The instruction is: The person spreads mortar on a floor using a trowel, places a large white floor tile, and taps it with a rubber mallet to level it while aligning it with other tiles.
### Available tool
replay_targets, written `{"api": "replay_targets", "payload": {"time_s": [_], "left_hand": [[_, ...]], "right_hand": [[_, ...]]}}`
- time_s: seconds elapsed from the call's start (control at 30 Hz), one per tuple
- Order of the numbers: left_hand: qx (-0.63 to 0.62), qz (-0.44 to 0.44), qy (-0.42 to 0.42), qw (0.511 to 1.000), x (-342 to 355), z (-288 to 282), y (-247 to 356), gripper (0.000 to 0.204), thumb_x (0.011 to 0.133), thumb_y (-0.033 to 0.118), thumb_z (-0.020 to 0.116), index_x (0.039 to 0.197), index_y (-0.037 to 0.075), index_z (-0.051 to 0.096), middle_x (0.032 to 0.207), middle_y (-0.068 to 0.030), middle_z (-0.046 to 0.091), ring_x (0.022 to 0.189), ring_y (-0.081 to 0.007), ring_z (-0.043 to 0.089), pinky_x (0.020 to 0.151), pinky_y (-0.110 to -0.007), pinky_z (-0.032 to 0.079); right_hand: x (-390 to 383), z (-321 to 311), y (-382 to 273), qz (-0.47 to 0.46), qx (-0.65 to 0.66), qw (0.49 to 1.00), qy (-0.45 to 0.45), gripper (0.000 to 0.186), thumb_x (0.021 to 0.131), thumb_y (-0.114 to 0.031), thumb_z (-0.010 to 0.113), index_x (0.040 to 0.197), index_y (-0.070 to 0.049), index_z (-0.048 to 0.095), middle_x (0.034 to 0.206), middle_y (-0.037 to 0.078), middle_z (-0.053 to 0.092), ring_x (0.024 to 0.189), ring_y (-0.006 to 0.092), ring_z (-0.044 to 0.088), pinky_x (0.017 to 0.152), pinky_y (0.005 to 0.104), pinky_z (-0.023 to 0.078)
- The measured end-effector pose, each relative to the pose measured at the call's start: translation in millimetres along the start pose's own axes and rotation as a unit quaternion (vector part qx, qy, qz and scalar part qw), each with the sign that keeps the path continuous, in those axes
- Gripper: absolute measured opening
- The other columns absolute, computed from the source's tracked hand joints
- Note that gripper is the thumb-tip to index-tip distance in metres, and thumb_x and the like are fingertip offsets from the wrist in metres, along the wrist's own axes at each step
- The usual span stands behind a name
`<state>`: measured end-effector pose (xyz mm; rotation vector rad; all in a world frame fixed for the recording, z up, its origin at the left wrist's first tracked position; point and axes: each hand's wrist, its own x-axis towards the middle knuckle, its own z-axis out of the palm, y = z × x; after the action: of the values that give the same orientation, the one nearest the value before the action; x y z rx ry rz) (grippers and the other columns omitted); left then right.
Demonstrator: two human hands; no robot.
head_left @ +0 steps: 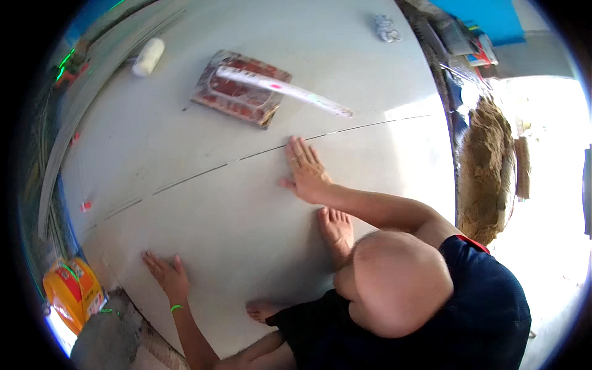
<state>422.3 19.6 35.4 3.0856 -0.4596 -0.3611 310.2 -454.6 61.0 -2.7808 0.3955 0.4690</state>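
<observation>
My right hand (306,172) lies flat on a large pale tile (234,246), its fingertips at the narrow dark joint (209,170) between this tile and the farther one (345,55). Near the tile's left edge, my left hand (166,274) rests with fingers stretched out and thumb apart. Neither hand holds anything. Beyond the joint sits a stained, reddish-brown board (246,110) with a dirty border and what looks like a handle. A white straight strip (302,94) lies across it, one end reaching past its right side.
A white roller-like cylinder (149,57) and crumpled plastic (387,28) are on the far tile. A small red piece (86,206) lies at left, above an orange-yellow container (74,296). Brown sand (487,166) is heaped at right. My bare foot (336,231) stands near my right hand.
</observation>
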Motion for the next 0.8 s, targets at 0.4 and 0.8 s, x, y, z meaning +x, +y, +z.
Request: {"api": "replay_targets", "payload": {"time_s": [0.4,0.8], "left_hand": [[-0.075,0.419,-0.166,0.889,82,-87,233,0.072,0.084,0.025,0.07,0.14,-0.008,0.039,0.154,-0.0244,0.028,0.142,-0.0377,0.03,0.117,-0.045,0.026],[-0.111,0.284,-0.049,0.951,74,-22,357,0.08,0.096,0.048,0.052,0.154,0.003,0.02,0.163,-0.0105,0.015,0.15,-0.0279,0.015,0.122,-0.045,0.015]], "right_hand": [[140,-141,70,0.097,0.248,0.955,-0.127,0.057,0.094,-0.057,0.053,0.113,-0.005,0.063,0.066,0.01,0.058,0.055,0.0207,0.057,0.051,0.0384,0.049],[49,-257,40,0.05,0.256,0.93,0.258,0.063,0.098,-0.059,0.044,0.086,0.0,0.062,0.062,0.01,0.052,0.056,0.0176,0.05,0.053,0.0366,0.045]]}}
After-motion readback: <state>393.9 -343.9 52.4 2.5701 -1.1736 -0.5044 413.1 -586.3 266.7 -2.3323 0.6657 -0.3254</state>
